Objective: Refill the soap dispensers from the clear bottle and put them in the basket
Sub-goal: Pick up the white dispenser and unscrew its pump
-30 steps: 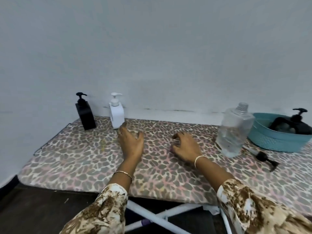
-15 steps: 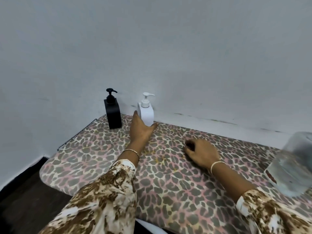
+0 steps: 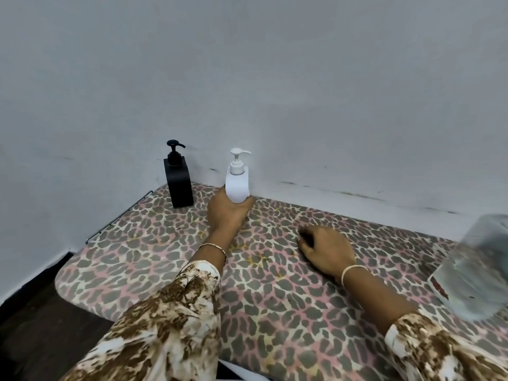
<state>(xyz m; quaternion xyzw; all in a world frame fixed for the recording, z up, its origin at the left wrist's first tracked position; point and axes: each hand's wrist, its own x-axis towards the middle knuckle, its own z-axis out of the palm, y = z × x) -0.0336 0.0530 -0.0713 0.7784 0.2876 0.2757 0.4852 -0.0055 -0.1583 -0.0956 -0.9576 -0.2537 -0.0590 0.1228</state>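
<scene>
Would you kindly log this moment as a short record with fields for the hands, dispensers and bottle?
left hand: grips the white dispenser low on its body
right hand: rests on the leopard-print cover, loosely curled, holding nothing
white dispenser: upright by the wall, pump on
black dispenser: upright, left of the white one, apart, untouched
clear bottle: right edge, blurred, partly cut off
basket: not in view

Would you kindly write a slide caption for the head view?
Left hand grips the white soap dispenser beside the black dispenser; right hand rests on the leopard-print board.
</scene>
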